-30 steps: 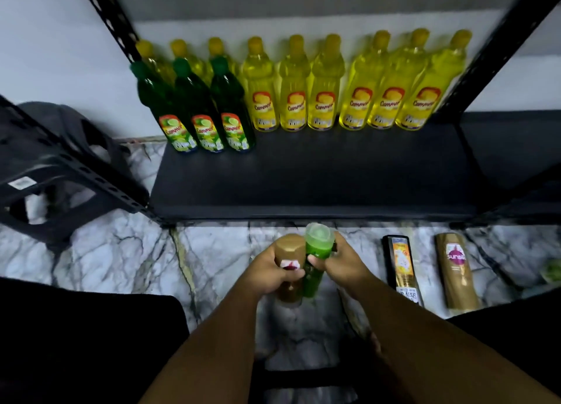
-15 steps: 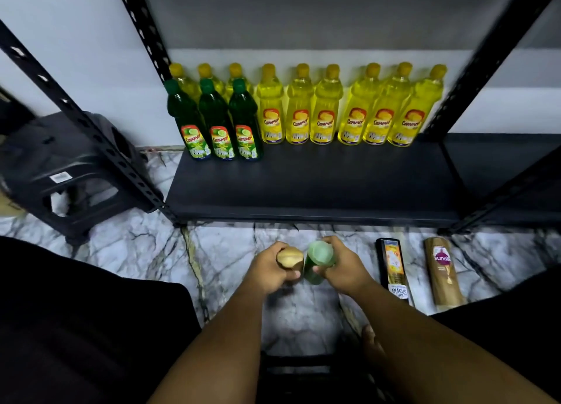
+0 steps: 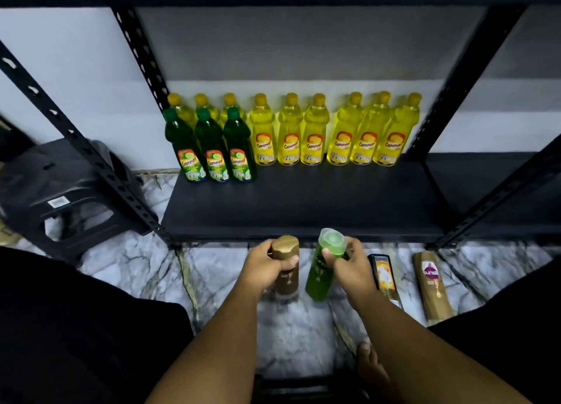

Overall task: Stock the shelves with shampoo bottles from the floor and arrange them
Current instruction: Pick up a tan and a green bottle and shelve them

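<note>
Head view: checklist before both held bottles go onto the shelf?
1. Left hand grip on brown shampoo bottle: ok, fingers curled round it.
2. Right hand grip on green shampoo bottle: ok, held near the cap.
3. Held bottles apart: ok.
4. Shelf space in front of yellow bottles: ok, bare.
5. Caps sealed: cannot tell.
6. All stocked: not ok, black bottle and Sunsilk bottle lie on the floor.

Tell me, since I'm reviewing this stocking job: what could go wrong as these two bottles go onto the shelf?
The left hand holds the brown bottle and the right hand the green bottle near their caps, so either might slip. Pushed too far back on the shelf, they could topple the yellow bottles. The black bottle and gold bottle lying on the floor might get kicked.
</note>
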`<state>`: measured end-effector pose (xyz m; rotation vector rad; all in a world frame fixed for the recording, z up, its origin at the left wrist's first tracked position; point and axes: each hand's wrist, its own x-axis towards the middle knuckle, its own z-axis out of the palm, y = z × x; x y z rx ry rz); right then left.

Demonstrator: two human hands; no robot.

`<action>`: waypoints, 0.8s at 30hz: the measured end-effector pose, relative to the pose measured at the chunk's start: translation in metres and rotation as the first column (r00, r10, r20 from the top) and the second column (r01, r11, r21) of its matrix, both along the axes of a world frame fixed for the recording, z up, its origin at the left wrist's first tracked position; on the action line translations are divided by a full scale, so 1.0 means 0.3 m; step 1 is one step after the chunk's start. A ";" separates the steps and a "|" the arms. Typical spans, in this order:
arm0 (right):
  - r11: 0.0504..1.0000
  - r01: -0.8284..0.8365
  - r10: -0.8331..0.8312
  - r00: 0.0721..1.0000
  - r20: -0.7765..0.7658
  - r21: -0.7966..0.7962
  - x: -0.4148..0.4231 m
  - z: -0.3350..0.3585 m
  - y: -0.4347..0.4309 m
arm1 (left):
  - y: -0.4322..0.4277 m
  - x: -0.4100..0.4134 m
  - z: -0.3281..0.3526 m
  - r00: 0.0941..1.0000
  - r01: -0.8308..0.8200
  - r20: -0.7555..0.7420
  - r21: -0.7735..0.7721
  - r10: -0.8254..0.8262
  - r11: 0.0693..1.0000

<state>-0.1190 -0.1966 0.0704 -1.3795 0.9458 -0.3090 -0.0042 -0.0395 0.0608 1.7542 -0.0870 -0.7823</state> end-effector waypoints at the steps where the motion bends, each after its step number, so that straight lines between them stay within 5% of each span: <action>1: 0.999 0.023 -0.027 0.997 0.075 0.046 0.008 0.031 -0.006 | -0.013 0.016 0.035 1.000 0.006 0.003 -0.036 -0.006 0.999; 13: 0.992 0.082 -0.018 0.846 0.533 -0.096 0.141 0.497 -0.047 | -0.179 0.095 0.576 0.967 0.034 0.239 -0.469 0.090 0.883; 24: 0.942 0.206 0.049 0.696 0.717 -0.265 0.110 0.940 -0.112 | -0.283 0.021 0.996 0.882 0.131 0.417 -0.663 0.219 0.737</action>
